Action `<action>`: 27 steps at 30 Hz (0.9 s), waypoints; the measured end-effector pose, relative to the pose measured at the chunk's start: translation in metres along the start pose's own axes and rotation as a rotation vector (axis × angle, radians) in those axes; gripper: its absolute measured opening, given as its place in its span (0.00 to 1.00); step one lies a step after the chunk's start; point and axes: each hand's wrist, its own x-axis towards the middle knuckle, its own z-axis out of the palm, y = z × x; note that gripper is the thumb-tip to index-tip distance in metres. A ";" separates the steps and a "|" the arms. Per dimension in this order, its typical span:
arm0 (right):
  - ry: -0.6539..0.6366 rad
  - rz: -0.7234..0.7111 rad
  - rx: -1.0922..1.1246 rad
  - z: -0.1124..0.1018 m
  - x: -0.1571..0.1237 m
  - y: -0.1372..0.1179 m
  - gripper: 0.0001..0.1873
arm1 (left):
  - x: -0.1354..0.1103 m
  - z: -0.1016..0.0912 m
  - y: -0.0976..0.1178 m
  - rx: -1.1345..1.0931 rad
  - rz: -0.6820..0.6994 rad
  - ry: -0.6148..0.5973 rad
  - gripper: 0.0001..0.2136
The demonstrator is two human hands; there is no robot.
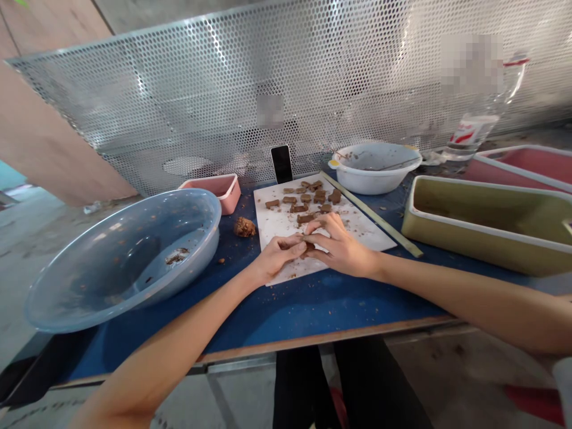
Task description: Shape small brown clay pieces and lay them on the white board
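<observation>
My left hand (277, 255) and my right hand (340, 247) meet over the near part of a white board (366, 234). Between their closed fingers is a small brown clay piece (309, 246), mostly covered by the fingers. Just beyond the fingertips lies a short clay block (305, 218). Several similar clay blocks (299, 208) are spread over the far half of the board, with crumbs around them. Left of the board, a rough lump of clay (244, 226) rests on the blue tabletop (286, 319).
A large blue basin (192, 283) and a pink box (230, 199) stand left. A phone (281, 164) leans upright against a perforated metal panel (201, 89). Along the board's right edge runs a flat stick (370, 214); beyond are a white basin (375, 180), green planter (473, 232) and bottle (473, 131).
</observation>
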 end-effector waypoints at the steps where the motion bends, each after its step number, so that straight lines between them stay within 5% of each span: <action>1: 0.001 0.001 -0.006 0.000 0.000 0.001 0.12 | 0.000 0.000 0.000 -0.018 0.003 0.002 0.24; 9: -0.014 0.053 0.085 -0.004 0.005 0.001 0.08 | 0.001 0.001 0.017 -0.332 -0.027 0.160 0.17; 20: -0.092 0.140 0.200 -0.003 0.003 0.001 0.23 | -0.001 -0.001 0.021 -0.364 0.023 0.284 0.13; 27: -0.098 0.212 0.246 -0.002 0.001 0.002 0.15 | -0.002 -0.002 0.023 -0.356 0.085 0.324 0.14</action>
